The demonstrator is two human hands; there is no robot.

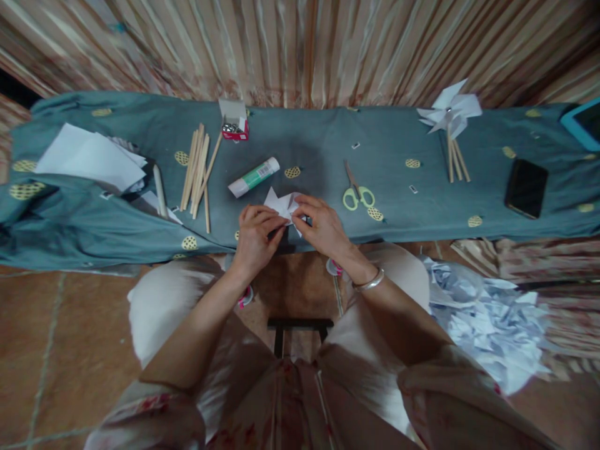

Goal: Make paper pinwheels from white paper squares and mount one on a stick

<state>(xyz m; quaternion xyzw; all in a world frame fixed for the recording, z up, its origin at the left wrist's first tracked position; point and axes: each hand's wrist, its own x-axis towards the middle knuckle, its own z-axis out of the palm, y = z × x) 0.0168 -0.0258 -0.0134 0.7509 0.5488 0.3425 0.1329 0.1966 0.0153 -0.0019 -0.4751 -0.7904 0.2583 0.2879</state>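
Observation:
Between my two hands, at the front edge of the cloth-covered table (323,144), is a white paper pinwheel (281,203) with pointed, folded blades. My left hand (259,234) pinches its left side. The fingers of my right hand (321,224) are closed on its right side near the middle, and partly hide it. Just behind the paper lies a glue stick (254,177) with a green and white label. To the right of my right hand is a pair of scissors (357,192) with light green handles, its blades pointing away from me.
Wooden sticks (197,169) and a small red box of metal pins (234,125) lie left of centre. Paper sheets (91,156) and a pale pen-like stick (160,190) are farther left. Pinwheels on sticks (452,112), a phone (527,187) and a blue-framed tablet (585,123) are right. A bag of folded paper (497,325) stands below.

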